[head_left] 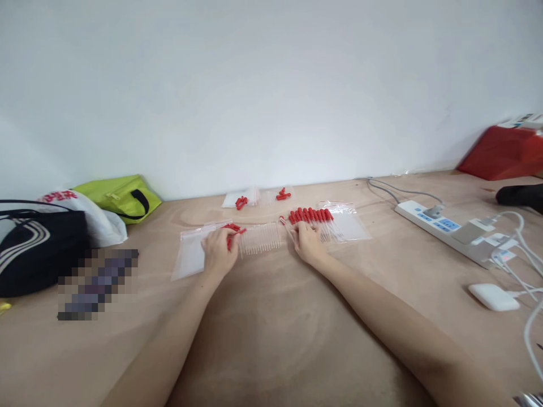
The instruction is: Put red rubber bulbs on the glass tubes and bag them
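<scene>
My left hand [220,249] pinches a small red piece [241,231], beside more red pieces [232,226] on a clear zip bag [186,254]. A row of thin whitish sticks [261,237] lies between my hands. My right hand [309,243] has its fingers closed on a thin stick with a red tip [282,219]. Right behind that hand, several sticks with red caps [311,215] lie side by side, near another clear bag [356,225].
Near the wall lie two small groups of red pieces [241,202] [283,194]. At left are a black bag [42,249], a white plastic bag [102,223] and a green pouch [114,195]. A power strip [445,229], white case [493,297] and red bag [500,152] are right.
</scene>
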`<state>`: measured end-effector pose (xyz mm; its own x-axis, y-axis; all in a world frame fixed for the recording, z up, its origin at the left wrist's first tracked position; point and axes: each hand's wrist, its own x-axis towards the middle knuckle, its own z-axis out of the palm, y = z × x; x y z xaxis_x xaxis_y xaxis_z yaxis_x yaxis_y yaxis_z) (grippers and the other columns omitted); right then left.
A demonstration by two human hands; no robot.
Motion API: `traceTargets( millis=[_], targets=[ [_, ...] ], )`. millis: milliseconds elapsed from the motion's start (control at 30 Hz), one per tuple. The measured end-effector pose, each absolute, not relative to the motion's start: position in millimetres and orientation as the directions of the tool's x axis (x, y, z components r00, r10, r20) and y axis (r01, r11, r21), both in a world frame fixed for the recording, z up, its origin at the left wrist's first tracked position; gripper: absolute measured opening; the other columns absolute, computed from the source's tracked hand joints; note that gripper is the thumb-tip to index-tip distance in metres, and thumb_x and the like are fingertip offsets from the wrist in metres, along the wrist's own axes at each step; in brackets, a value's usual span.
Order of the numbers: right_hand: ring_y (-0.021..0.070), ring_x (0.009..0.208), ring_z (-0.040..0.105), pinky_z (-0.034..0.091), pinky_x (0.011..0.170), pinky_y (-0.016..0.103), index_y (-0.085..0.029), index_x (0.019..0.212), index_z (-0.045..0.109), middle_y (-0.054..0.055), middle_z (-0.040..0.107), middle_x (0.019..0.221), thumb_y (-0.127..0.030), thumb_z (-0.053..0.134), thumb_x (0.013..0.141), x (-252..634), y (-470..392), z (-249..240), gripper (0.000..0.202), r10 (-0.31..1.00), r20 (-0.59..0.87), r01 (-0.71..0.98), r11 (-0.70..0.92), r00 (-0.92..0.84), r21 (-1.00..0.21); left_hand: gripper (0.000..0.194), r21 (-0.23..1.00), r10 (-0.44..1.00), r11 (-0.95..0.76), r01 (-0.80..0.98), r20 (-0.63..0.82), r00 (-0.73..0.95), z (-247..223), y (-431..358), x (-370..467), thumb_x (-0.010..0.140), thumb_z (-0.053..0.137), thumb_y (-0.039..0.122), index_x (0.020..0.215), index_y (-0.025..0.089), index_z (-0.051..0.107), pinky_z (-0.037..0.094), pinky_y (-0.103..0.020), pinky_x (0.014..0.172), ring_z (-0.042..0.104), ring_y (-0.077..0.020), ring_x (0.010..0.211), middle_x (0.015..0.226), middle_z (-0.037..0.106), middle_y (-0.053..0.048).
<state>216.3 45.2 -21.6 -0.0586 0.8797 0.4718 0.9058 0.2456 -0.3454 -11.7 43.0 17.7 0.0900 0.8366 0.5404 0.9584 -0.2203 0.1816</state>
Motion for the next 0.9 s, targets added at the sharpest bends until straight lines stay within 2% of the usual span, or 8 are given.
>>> traceTargets(
  millis=[100,200,267,367,533,667,900],
  targets=[
    [0.0171,0.076,0.057,0.027,0.083,0.034,-0.015,0.091,0.049,0.008,0.063,0.084,-0.015,0.032,0.086,236,29,-32,0.018,0.805,0.564,0.82,0.44,-0.18,-0.365,0.015,0.253,0.829,-0.448,0.857,0.476,0.293,11,30,10,0.082,0.045,0.03,0.083,0.019,0.056,0.028,-0.036,0.078,0.055,-0.0209,0.085,0.085,0.064,-0.002],
    [0.016,0.079,0.057,0.028,0.084,0.033,-0.016,0.106,0.048,0.007,0.064,0.089,-0.007,0.033,0.081,251,14,-39,0.03,0.748,0.603,0.758,0.556,-0.277,-0.342,0.013,0.256,0.821,-0.531,0.808,0.392,0.415,3,18,23,0.082,0.046,0.029,0.082,0.02,0.056,0.025,-0.036,0.078,0.055,-0.0196,0.084,0.084,0.064,0.0],
    [0.0157,0.081,0.056,0.027,0.085,0.033,-0.017,0.108,0.05,0.006,0.064,0.089,-0.001,0.034,0.077,256,9,-40,0.038,0.738,0.598,0.748,0.58,-0.313,-0.324,0.01,0.263,0.823,-0.547,0.795,0.34,0.455,0,13,25,0.081,0.048,0.028,0.081,0.021,0.055,0.025,-0.036,0.078,0.055,-0.0189,0.084,0.084,0.064,0.001],
    [0.0158,0.081,0.056,0.025,0.085,0.035,-0.017,0.101,0.053,0.005,0.064,0.089,0.001,0.035,0.074,257,6,-40,0.037,0.751,0.576,0.754,0.572,-0.323,-0.323,0.009,0.259,0.824,-0.549,0.795,0.328,0.462,-2,9,25,0.08,0.051,0.027,0.082,0.02,0.055,0.024,-0.036,0.078,0.055,-0.0187,0.086,0.086,0.064,0.0],
    [0.0157,0.079,0.055,0.026,0.082,0.034,-0.017,0.095,0.055,0.005,0.063,0.085,-0.009,0.038,0.081,252,5,-35,0.023,0.763,0.522,0.739,0.591,-0.381,-0.325,0.023,0.215,0.79,-0.586,0.781,0.365,0.492,-6,9,30,0.077,0.058,0.039,0.094,0.023,0.059,0.025,-0.036,0.076,0.054,-0.0205,0.089,0.093,0.063,-0.002],
    [0.0153,0.078,0.055,0.026,0.08,0.034,-0.017,0.089,0.055,0.004,0.062,0.084,-0.017,0.038,0.086,250,4,-34,0.017,0.758,0.52,0.719,0.606,-0.393,-0.34,0.011,0.209,0.771,-0.602,0.771,0.404,0.492,-10,9,36,0.082,0.054,0.03,0.085,0.026,0.063,0.025,-0.035,0.075,0.055,-0.0177,0.083,0.085,0.064,0.0],
    [0.0133,0.073,0.055,0.026,0.081,0.033,-0.018,0.087,0.053,0.003,0.063,0.081,-0.02,0.037,0.087,246,0,-30,0.016,0.752,0.524,0.683,0.626,-0.399,-0.377,0.012,0.241,0.758,-0.611,0.754,0.452,0.469,-6,8,34,0.086,0.048,0.027,0.084,0.022,0.059,0.024,-0.035,0.075,0.058,-0.016,0.079,0.081,0.067,0.001]
  ],
)
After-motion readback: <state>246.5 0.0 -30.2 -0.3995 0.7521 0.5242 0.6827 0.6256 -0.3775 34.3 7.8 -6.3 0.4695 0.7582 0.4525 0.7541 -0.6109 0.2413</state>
